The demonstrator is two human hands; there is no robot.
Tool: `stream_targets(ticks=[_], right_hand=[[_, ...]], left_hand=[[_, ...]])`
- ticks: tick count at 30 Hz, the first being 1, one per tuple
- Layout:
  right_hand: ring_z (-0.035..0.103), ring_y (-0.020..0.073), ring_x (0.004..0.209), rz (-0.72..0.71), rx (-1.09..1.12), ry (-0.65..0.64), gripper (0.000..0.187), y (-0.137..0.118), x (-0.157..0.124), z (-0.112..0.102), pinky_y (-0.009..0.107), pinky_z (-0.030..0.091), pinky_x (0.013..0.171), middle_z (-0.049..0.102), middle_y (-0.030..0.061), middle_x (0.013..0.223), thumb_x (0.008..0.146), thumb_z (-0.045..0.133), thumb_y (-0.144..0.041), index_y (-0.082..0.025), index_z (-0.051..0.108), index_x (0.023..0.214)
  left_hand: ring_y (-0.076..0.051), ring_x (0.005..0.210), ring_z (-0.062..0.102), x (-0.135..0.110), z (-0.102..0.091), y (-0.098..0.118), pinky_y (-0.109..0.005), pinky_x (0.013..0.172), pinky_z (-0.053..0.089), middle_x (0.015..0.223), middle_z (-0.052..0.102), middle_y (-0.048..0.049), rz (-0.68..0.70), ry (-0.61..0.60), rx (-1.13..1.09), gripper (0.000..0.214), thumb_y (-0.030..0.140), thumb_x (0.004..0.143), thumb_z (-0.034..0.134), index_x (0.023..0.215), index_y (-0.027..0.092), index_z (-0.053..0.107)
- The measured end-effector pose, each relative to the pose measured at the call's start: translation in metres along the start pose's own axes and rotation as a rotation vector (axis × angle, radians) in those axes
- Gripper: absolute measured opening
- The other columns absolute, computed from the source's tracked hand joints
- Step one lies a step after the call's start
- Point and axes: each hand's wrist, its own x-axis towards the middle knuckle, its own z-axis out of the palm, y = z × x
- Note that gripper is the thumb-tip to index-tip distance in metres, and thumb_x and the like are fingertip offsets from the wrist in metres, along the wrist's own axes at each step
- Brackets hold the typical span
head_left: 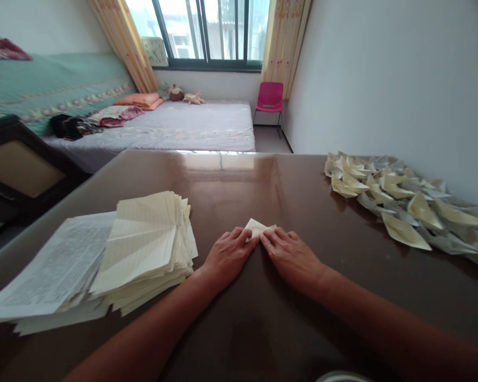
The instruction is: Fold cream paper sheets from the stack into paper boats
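A small folded piece of cream paper (pixel 257 227) lies on the dark brown table (pixel 239 180), mostly covered by my hands. My left hand (pixel 228 254) lies flat on its left part, fingers stretched toward the middle. My right hand (pixel 290 253) presses flat on its right part, fingertips meeting those of the left hand. Only the paper's pointed far tip shows above my fingers.
A stack of cream paper sheets (pixel 147 249) lies left of my hands, partly over printed sheets (pixel 51 270). A heap of several folded paper boats (pixel 402 204) runs along the wall at right. Beyond the table stand a bed (pixel 183 124) and a pink chair (pixel 270 98).
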Motion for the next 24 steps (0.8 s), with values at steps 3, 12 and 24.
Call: stream_targets(ticks=[3,12,24], right_hand=[[0.049,0.0274,0.111,0.002,-0.044,-0.018,0.041,0.005,-0.006,0.006,0.040,0.040,0.081,0.057,0.0141,0.126,0.093,0.041,-0.014,-0.013,0.051,0.132],[0.052,0.0296,0.099,0.157,-0.128,-0.053,0.034,0.014,-0.007,-0.001,0.044,0.036,0.073,0.064,0.0170,0.108,0.091,0.041,-0.010,-0.009,0.061,0.119],[0.052,0.0233,0.101,0.169,0.064,0.057,0.030,0.025,0.000,0.018,0.035,0.035,0.077,0.063,0.0089,0.108,0.093,0.045,-0.017,-0.022,0.061,0.117]], left_hand=[[-0.022,0.107,0.047,-0.002,0.000,0.002,-0.034,0.087,0.043,0.118,0.056,-0.0055,0.001,-0.004,0.022,0.038,0.023,0.095,0.044,0.133,0.025,0.044],[-0.025,0.092,0.053,-0.011,-0.010,0.011,-0.039,0.075,0.043,0.098,0.060,-0.0102,-0.078,-0.012,0.169,0.029,0.014,0.093,0.042,0.118,0.011,0.057],[-0.024,0.102,0.052,-0.009,-0.010,0.004,-0.036,0.085,0.047,0.108,0.059,-0.0101,-0.050,-0.061,0.128,0.028,0.015,0.093,0.044,0.117,0.012,0.058]])
